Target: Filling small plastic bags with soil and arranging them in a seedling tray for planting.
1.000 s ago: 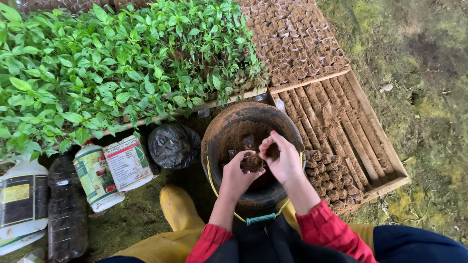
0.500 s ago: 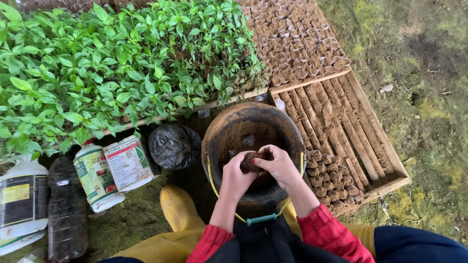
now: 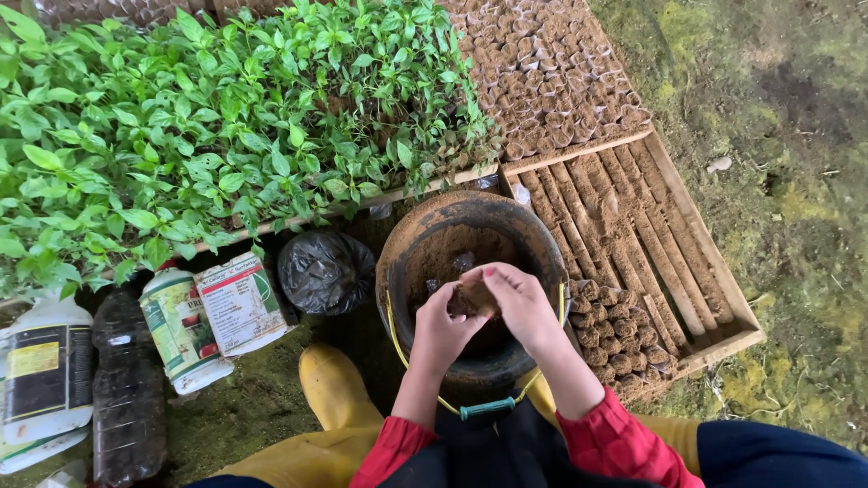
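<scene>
pressing soil plug (image 3: 474,295) over bucket (image 3: 533,239)

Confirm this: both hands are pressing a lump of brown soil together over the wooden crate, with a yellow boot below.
Not quite. In the head view the left hand and right hand press the soil lump over the dark bucket, not the wooden crate beside it. The yellow boot is below.

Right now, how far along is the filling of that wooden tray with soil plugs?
Done: a small cluster of soil plugs stands in the near corner of the wooden tray. In hand: the left hand and right hand press a soil lump together over the bucket. Left: most of the tray's ridged rows show no plugs.
</scene>
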